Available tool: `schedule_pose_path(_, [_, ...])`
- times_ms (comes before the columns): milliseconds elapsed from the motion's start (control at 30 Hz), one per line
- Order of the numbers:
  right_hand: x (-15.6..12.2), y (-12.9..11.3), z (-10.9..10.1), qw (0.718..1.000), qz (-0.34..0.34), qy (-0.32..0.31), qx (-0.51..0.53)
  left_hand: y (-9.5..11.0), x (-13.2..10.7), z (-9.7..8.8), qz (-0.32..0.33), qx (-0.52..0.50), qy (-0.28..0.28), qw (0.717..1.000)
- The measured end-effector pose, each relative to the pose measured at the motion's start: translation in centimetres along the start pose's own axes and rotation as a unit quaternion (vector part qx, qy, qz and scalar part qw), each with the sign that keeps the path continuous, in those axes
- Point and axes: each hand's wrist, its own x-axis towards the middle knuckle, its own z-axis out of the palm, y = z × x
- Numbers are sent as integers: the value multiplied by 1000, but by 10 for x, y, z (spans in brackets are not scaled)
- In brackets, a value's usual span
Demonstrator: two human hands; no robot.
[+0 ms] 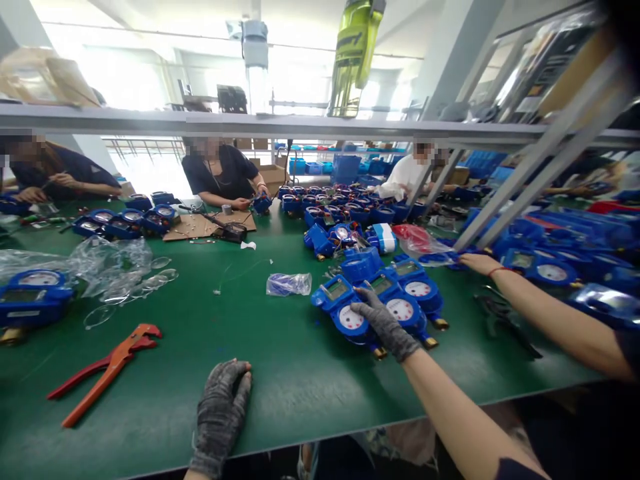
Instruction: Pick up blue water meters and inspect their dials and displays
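Working at the green table [280,353], with blue meters [401,309] bunched right of centre. Touching them with the right hand [384,321], spreading the fingers, can't tell if gripping. Resting the left hand [223,400] loosely curled, holding nothing visible. Better steadying by casings [334,321] than pressing dials [352,320], imo.

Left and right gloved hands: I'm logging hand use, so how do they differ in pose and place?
The left hand is by the near edge of the green table; the right hand is farther out, at a blue meter. The left hand's fingers curl loosely; the right hand's fingers reach forward over the meter. Both are gloved in grey.
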Motion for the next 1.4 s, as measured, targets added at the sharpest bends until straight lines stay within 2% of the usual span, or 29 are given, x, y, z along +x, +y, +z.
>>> schedule_pose_path(67, [-16, 0, 7, 995, 20, 30, 89, -2, -1, -1, -1, -6, 2, 1000])
schedule_pose_path(167, [-52, 4, 19, 960, 99, 83, 250, -8, -5, 1, -17, -21, 5, 1000])
schedule_pose_path(200, [-66, 6, 24, 950, 116, 88, 275, -9, -6, 2, -47, -39, 0, 998])
schedule_pose_path(267, [-91, 10, 41, 942, 134, 63, 300, -6, -4, 4, -149, -121, -52, 980])
schedule_pose_path(300, [-102, 10, 53, 938, 138, 46, 313, -1, -1, 4, -211, -188, -102, 954])
schedule_pose_path(333, [-111, 9, 67, 933, 137, 27, 330, 7, 5, 3, -262, -267, -158, 914])
schedule_pose_path(367, [-118, 7, 82, 929, 134, 7, 344, 16, 12, 2, -300, -357, -198, 862])
schedule_pose_path(400, [-123, 3, 97, 926, 136, -11, 353, 27, 21, 0, -310, -446, -250, 801])
schedule_pose_path(433, [-125, -2, 112, 922, 126, -41, 364, 38, 32, -1, -312, -528, -221, 758])
schedule_pose_path(467, [-124, -6, 124, 922, 107, -71, 365, 47, 42, -4, -311, -604, -224, 699])
schedule_pose_path(500, [-122, -9, 134, 925, 88, -115, 351, 53, 52, -6, -327, -617, -235, 677])
schedule_pose_path(567, [-109, -9, 141, 936, 57, -198, 286, 56, 70, -11, -381, -581, -182, 696])
schedule_pose_path(633, [-86, -1, 133, 963, 30, -215, 161, 48, 80, -15, -401, -545, -149, 722])
schedule_pose_path(700, [-55, 12, 115, 991, -19, -133, -2, 38, 84, -17, -393, -534, -137, 736])
schedule_pose_path(733, [-37, 17, 106, 993, -41, -78, -79, 35, 83, -16, -389, -533, -133, 739])
schedule_pose_path(767, [-20, 20, 98, 985, -49, -27, -161, 33, 81, -15, -384, -529, -128, 746])
schedule_pose_path(800, [-3, 22, 91, 969, -42, -5, -242, 32, 78, -14, -380, -526, -125, 751])
schedule_pose_path(900, [38, 20, 83, 898, -22, 15, -439, 25, 74, -11, -368, -527, -125, 756])
schedule_pose_path(933, [46, 18, 83, 874, -33, 18, -484, 17, 78, -11, -349, -518, -139, 768])
schedule_pose_path(1000, [56, 17, 81, 833, -86, 36, -545, -12, 99, -14, -284, -490, -187, 803])
schedule_pose_path(1033, [58, 18, 78, 816, -121, 59, -562, -30, 116, -15, -149, -429, -276, 847])
schedule_pose_path(1067, [58, 18, 73, 799, -158, 89, -574, -47, 137, -13, -68, -408, -315, 854])
schedule_pose_path(1133, [53, 18, 55, 759, -214, 161, -593, -73, 183, -1, 41, -373, -373, 848])
schedule_pose_path(1167, [49, 16, 42, 741, -221, 201, -601, -78, 202, 11, 89, -358, -400, 839])
schedule_pose_path(1233, [39, 10, 10, 720, -204, 262, -609, -72, 229, 40, 161, -337, -438, 818])
schedule_pose_path(1300, [32, 3, -28, 735, -165, 280, -595, -53, 238, 70, 195, -317, -434, 821])
schedule_pose_path(1333, [31, 0, -47, 759, -147, 263, -577, -45, 239, 83, 200, -305, -425, 829])
schedule_pose_path(1400, [32, -2, -82, 832, -111, 193, -508, -38, 239, 101, 192, -273, -407, 850])
